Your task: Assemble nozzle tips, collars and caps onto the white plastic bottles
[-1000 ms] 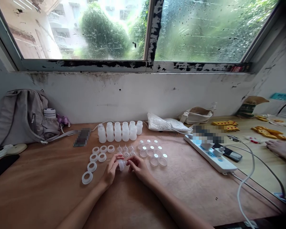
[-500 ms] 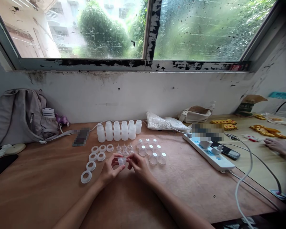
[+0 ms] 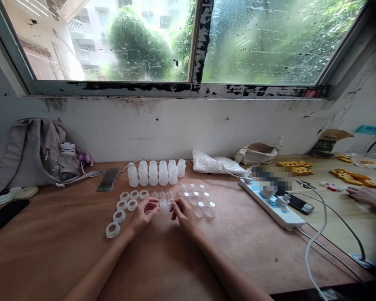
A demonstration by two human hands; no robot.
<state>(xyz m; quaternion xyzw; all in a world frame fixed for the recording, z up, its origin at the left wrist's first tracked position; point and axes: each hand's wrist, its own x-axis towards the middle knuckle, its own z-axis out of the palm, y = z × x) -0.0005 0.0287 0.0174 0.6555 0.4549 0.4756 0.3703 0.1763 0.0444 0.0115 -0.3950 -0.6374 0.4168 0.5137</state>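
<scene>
A small translucent plastic piece (image 3: 164,206) is between my hands, just in front of the clear nipples (image 3: 162,195). My left hand (image 3: 146,213) is to its left, thumb and fingers apart and curved toward it. On the other side, my right hand (image 3: 183,213) has its fingers curled in, tips close to the piece; what they pinch, if anything, is hidden. Several white screw rings (image 3: 113,230) lie left of my left hand. Clear round caps (image 3: 198,212) with white discs (image 3: 201,204) lie in rows by my right hand. Frosted bottles (image 3: 153,175) stand grouped behind.
A grey backpack (image 3: 34,154) rests at the left, near a blurred phone (image 3: 108,179). At the right lie a white power strip (image 3: 269,205) and loose cables (image 3: 321,234). Another person's hand (image 3: 363,195) is by yellow parts (image 3: 354,177) on the adjoining table.
My hands have moved apart. The clear piece that my left hand gripped at a tilt is no longer between its fingers; a translucent piece now shows between both hands. The view has shifted slightly.
</scene>
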